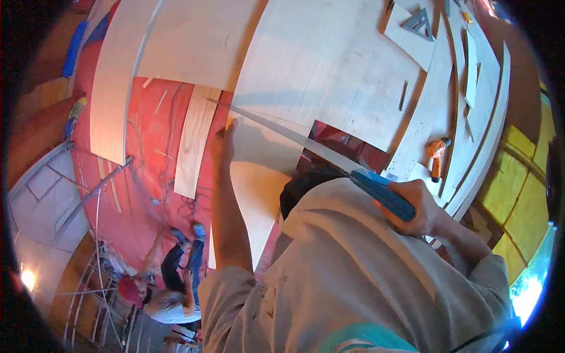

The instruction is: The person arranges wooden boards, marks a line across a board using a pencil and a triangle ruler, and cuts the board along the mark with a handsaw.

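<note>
In the head view my right hand (pixel 416 207) is wrapped round the blue handle of a handsaw (pixel 282 130). The long blade slants up and left across a pale wooden sheet (pixel 254 156), its tip near a narrow grained board (pixel 199 138). My left hand (pixel 223 141) is at the left edge of the sheet, just below the blade, with a fingertip showing on top; what the other fingers do is hard to make out. A dark red glossy piece (pixel 338 147) lies partly under the saw.
An orange drill (pixel 436 159), a speed square (pixel 419 25) and long wooden strips lie to the right. Another person (pixel 168 297) in a red cap is low on the left, beside the red floor (pixel 150 206). A tall board (pixel 115 88) is at upper left.
</note>
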`<state>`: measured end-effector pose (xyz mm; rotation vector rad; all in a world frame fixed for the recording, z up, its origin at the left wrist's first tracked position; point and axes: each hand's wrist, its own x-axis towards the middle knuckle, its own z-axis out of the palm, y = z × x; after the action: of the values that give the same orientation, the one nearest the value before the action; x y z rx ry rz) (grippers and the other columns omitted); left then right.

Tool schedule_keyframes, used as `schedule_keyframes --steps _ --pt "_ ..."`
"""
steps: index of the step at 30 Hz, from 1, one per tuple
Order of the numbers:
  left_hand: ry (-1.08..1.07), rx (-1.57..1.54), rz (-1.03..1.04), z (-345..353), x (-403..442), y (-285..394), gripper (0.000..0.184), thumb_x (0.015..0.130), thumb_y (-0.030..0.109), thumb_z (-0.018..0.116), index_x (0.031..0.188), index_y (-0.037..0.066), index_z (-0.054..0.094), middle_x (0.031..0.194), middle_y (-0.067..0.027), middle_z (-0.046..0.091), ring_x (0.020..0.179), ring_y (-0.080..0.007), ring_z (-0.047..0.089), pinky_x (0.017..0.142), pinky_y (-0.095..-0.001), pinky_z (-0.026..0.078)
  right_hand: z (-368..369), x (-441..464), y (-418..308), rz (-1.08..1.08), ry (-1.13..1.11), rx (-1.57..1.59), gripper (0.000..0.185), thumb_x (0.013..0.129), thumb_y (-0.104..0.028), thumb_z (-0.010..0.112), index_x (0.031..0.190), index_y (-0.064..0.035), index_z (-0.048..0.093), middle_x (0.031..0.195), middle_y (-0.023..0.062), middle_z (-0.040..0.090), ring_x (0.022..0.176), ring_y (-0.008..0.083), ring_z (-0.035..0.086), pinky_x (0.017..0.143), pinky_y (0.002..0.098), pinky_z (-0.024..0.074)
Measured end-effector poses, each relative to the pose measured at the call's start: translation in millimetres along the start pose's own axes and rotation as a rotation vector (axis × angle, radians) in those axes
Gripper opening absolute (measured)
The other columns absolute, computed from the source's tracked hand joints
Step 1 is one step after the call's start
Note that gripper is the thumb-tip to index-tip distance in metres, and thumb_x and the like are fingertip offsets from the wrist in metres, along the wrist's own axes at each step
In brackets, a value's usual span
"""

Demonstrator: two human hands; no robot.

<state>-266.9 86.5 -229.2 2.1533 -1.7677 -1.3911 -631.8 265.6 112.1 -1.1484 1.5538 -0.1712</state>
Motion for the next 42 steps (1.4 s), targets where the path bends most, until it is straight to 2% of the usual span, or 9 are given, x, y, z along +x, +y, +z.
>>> schedule_keyframes --steps 10,19,23,24,27,33,35,37,42 --pt "-0.062 -0.007 0.007 7.5 14.6 -28.4 0.075 0.098 0.067 0.050 0.101 -0.005 0.072 0.089 -0.0267 0.071 0.086 -0.0443 0.066 0.082 -0.0505 0.049 107.3 272.8 -30.1 -0.142 0.048 -0.084 0.023 0.085 -0.022 0.068 0.103 -0.0061 0.071 0.084 0.0218 0.072 0.077 0.0402 0.069 0.071 0.0486 0.0549" --pt "0.004 -0.091 -0.021 0.7 -0.5 2.5 0.078 0.096 0.068 0.054 0.102 -0.008 0.071 0.085 -0.0202 0.071 0.079 -0.0325 0.064 0.079 -0.0468 0.049 -2.6 -18.4 8.1 -0.059 0.001 -0.014 0.037 0.078 -0.017 0.072 0.113 -0.0092 0.069 0.073 0.0124 0.066 0.068 0.0309 0.070 0.064 0.0412 0.0555" --pt "-0.065 -0.024 -0.084 2.1 7.6 -1.0 0.068 0.099 0.060 0.056 0.100 -0.006 0.072 0.083 -0.0227 0.069 0.079 -0.0354 0.065 0.072 -0.0458 0.048 41.9 91.6 24.4 -0.178 -0.021 -0.162 0.040 0.078 -0.025 0.074 0.115 -0.0109 0.069 0.079 0.0151 0.069 0.071 0.0359 0.071 0.064 0.0469 0.0559" --pt "-0.046 -0.053 -0.040 5.8 9.4 -7.2 0.068 0.099 0.059 0.055 0.096 -0.007 0.070 0.079 -0.0222 0.067 0.075 -0.0342 0.063 0.069 -0.0456 0.047 75.0 153.3 31.1 -0.309 0.199 -0.201 0.013 0.082 -0.019 0.070 0.090 -0.0090 0.071 0.072 0.0145 0.068 0.065 0.0341 0.069 0.062 0.0450 0.0542" --pt "-0.035 -0.072 0.032 8.6 14.5 -32.3 0.067 0.100 0.058 0.055 0.088 -0.007 0.066 0.072 -0.0218 0.062 0.068 -0.0326 0.060 0.064 -0.0458 0.044 118.3 288.3 -15.1 -0.165 0.115 -0.089 0.025 0.084 -0.030 0.070 0.096 -0.0081 0.072 0.083 0.0225 0.072 0.080 0.0403 0.070 0.073 0.0507 0.0560" --pt "-0.106 0.040 -0.125 1.4 8.0 -12.5 0.074 0.096 0.067 0.054 0.088 -0.006 0.068 0.073 -0.0172 0.063 0.072 -0.0277 0.059 0.070 -0.0435 0.046 62.8 135.0 25.9 -0.252 0.121 -0.135 0.022 0.079 -0.021 0.075 0.095 -0.0092 0.068 0.072 0.0172 0.066 0.068 0.0377 0.066 0.065 0.0487 0.0530" --pt "-0.067 -0.064 -0.047 1.3 5.7 -7.7 0.075 0.094 0.069 0.056 0.086 -0.004 0.070 0.075 -0.0155 0.065 0.074 -0.0265 0.060 0.072 -0.0419 0.047 9.6 38.9 16.2 0.078 -0.071 -0.025 0.026 0.076 -0.019 0.072 0.098 -0.0080 0.068 0.074 0.0146 0.066 0.067 0.0350 0.068 0.064 0.0438 0.0542" --pt "-0.056 -0.113 -0.033 2.5 5.1 -2.6 0.076 0.093 0.071 0.057 0.084 -0.003 0.070 0.074 -0.0140 0.065 0.074 -0.0255 0.059 0.073 -0.0407 0.047 -14.4 -21.5 14.6 0.050 -0.084 -0.047 0.026 0.075 -0.019 0.071 0.098 -0.0088 0.067 0.071 0.0137 0.063 0.064 0.0334 0.066 0.063 0.0415 0.0541" --pt "-0.023 -0.093 -0.035 7.6 9.6 -10.5 0.069 0.097 0.062 0.056 0.092 -0.006 0.070 0.077 -0.0225 0.065 0.074 -0.0349 0.061 0.070 -0.0477 0.045 38.2 91.8 37.9 -0.139 -0.050 -0.186 0.032 0.077 -0.023 0.074 0.105 -0.0102 0.069 0.076 0.0162 0.067 0.072 0.0372 0.069 0.068 0.0488 0.0549"
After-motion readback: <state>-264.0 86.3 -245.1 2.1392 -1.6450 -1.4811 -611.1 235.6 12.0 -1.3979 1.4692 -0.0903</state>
